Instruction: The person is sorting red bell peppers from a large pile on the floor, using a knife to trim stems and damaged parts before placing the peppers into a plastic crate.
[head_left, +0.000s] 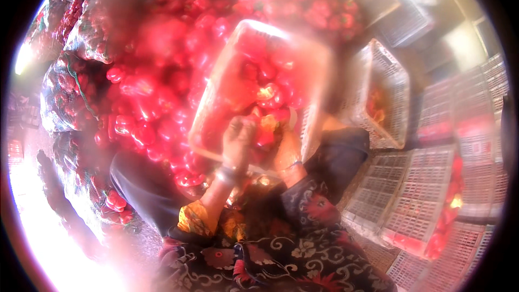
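"Where's the pepper?"

"The red pepper (267,130) sits between your left hand (238,136) and your right hand (288,143), above the near end of the pale crate (204,97)."

"And the grip?"

"Your left fingers are curled in beside it; your right hand closes in from the other side. Through the haze, I can't tell which one grasps it."

"How far along?"

"You look partway through this one pepper, I'd judge. More loose peppers (267,70) lie in the crate just beyond your hands, and a big heap (143,94) spreads left of your left hand. If those count, plenty is left; I can't make out which are finished."

"Which way does it point?"

"Its orange-yellow patch faces up between your hands. Its stem and long axis are too blurred to tell."
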`<state>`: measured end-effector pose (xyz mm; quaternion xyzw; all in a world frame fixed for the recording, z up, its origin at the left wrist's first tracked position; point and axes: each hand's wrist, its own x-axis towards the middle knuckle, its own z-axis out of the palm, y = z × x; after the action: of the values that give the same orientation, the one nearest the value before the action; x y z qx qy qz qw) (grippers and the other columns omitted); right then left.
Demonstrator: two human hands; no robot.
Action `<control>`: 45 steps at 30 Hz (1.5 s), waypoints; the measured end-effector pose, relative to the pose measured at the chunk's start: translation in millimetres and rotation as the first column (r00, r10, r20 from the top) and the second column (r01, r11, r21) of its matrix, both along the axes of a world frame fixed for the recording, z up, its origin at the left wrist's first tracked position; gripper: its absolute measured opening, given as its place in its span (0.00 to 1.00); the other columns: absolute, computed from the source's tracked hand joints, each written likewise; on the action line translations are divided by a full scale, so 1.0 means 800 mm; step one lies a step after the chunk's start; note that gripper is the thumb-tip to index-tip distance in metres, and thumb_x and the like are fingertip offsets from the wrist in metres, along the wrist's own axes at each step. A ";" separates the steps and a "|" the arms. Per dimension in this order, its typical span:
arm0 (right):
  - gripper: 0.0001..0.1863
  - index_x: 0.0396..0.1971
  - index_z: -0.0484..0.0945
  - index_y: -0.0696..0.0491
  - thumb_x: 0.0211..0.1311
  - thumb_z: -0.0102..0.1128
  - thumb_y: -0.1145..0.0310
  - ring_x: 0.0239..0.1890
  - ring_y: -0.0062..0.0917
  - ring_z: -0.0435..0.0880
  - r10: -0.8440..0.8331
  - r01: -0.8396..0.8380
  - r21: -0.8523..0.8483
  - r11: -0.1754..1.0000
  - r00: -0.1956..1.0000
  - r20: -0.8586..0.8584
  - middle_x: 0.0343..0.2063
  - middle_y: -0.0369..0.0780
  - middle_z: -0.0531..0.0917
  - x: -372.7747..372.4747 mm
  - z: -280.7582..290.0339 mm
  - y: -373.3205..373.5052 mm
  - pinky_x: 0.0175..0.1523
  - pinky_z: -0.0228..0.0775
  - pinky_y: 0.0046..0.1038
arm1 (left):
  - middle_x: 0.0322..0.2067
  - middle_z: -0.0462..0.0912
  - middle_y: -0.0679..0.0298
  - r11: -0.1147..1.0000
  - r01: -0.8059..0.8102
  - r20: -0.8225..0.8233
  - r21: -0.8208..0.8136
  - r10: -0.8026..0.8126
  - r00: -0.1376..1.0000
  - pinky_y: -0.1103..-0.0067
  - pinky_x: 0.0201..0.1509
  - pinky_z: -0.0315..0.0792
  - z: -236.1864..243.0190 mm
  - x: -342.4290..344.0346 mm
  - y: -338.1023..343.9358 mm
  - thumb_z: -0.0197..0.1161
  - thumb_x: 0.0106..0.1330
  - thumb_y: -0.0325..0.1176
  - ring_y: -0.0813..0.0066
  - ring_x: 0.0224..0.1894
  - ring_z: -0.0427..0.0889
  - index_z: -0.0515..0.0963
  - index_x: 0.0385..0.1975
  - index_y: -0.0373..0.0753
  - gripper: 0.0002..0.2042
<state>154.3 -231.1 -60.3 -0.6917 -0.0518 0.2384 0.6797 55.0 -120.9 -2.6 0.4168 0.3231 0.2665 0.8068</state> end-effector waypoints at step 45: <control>0.14 0.50 0.82 0.56 0.68 0.63 0.68 0.27 0.13 0.79 0.552 -0.573 -0.092 0.814 0.814 -0.182 0.31 0.34 0.85 -0.118 0.092 0.137 0.29 0.73 0.21 | 0.58 0.76 0.60 0.912 0.016 -0.082 0.410 0.019 0.996 0.76 0.58 0.79 -0.063 -0.250 0.209 0.63 0.61 0.25 0.71 0.56 0.78 0.60 0.71 0.36 0.35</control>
<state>60.0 -121.2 13.5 -0.6723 -0.1872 0.4824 0.5294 -144.8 46.4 -52.7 0.5875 0.2941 0.3110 0.6868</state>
